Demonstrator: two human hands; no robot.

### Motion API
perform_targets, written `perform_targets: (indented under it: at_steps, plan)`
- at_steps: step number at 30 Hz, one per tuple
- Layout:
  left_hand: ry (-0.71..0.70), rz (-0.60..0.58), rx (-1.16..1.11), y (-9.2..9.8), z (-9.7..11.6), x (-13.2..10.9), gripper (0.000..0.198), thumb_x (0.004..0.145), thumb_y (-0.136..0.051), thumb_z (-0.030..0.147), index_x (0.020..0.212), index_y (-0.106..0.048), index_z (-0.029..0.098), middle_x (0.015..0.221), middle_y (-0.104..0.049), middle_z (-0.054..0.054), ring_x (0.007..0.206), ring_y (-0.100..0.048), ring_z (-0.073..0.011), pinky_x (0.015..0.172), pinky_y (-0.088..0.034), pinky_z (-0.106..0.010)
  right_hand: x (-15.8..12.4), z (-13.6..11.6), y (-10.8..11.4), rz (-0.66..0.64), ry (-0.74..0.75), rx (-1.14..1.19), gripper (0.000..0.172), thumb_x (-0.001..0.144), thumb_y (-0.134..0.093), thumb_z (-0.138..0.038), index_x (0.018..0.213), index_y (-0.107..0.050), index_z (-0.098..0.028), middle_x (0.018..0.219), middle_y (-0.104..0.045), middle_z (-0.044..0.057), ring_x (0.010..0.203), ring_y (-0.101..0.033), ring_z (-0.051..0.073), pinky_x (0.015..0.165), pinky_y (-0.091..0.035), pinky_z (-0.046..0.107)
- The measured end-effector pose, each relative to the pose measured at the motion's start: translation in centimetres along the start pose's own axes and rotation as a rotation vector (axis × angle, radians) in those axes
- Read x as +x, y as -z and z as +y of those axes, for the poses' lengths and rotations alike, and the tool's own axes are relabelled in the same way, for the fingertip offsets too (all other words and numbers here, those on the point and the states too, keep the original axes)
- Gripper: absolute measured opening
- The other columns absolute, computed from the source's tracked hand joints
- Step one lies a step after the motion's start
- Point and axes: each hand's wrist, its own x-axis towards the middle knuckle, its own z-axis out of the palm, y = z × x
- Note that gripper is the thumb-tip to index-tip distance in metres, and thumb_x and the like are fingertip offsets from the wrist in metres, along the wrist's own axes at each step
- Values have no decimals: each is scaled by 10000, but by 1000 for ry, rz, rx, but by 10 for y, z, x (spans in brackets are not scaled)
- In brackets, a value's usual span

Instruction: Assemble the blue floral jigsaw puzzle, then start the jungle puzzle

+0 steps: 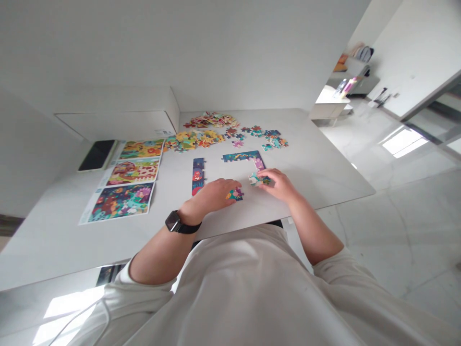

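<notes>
Two hands, left (216,196), right (278,185), touch jigsaw pieces (259,180) near a white box (115,115).

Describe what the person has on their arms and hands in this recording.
The left hand and right hand are bare, with no gloves. A black watch with a dark square face and black strap sits on the left wrist; the right wrist has none. The arms come out of loose white short sleeves of a white top.

Beyond the partly joined puzzle border (241,156), loose puzzle pieces (268,135) blocking the way; to its left, a narrow passage before the upright puzzle strip (198,176); just below it, the left hand (216,194) and right hand (277,185) in the way.
</notes>
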Motion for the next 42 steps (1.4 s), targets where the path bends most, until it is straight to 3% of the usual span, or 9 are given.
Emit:
perform_targets:
  at_steps: [10, 17, 28, 33, 38, 42]
  plan:
    - [-7, 16, -49, -5, -4, 1, 506, 905, -745, 267, 1404, -663, 267, 1294, -734, -105, 1173, -713, -325, 1008, -557, -425, 0, -9, -6, -128, 87, -44, 248, 836, -920, -359, 1063, -826, -323, 1210, -832, 78, 1157, -744, 327, 1101, -540, 566]
    - [15, -51, -39, 3, 1, 1, 475, 937, -678, 265, 1411, -658, 237, 1330, -716, -112, 1190, -704, -303, 1029, -535, -409, -2, -6, -11, -203, 194, -166, 236, 892, -886, -370, 1099, -817, -280, 1190, -837, 80, 1121, -752, 292, 1078, -520, 506]
    - [54, -85, -61, 8, 0, 0, 537, 898, -719, 281, 1428, -646, 237, 1346, -718, -102, 1253, -692, -314, 1059, -535, -409, -6, -5, -9, -219, 144, -240, 293, 874, -878, -338, 1149, -794, -278, 1167, -836, 68, 1134, -733, 292, 1078, -484, 467]
    - [42, -63, -81, 5, -3, 0, 536, 890, -740, 298, 1414, -653, 235, 1328, -724, -107, 1215, -708, -312, 1037, -545, -410, -7, -11, -11, -240, 156, -273, 366, 842, -892, -349, 1184, -783, -276, 1250, -804, 82, 1204, -706, 298, 1098, -463, 470]
    - [13, 53, -204, 10, -13, -3, 485, 905, -761, 345, 1370, -678, 239, 1225, -751, -84, 1071, -738, -258, 941, -575, -359, -6, -12, -14, -240, 161, -280, 287, 877, -865, -335, 1144, -788, -264, 1194, -816, 80, 1156, -721, 286, 1068, -478, 462]
    - [86, 389, -313, 27, -24, -7, 318, 982, -633, 299, 1276, -719, 213, 1112, -755, -78, 907, -715, -191, 861, -582, -320, -6, -9, -14, -235, 161, -267, 237, 895, -854, -334, 1117, -799, -271, 1157, -829, 76, 1139, -727, 284, 1059, -492, 456]
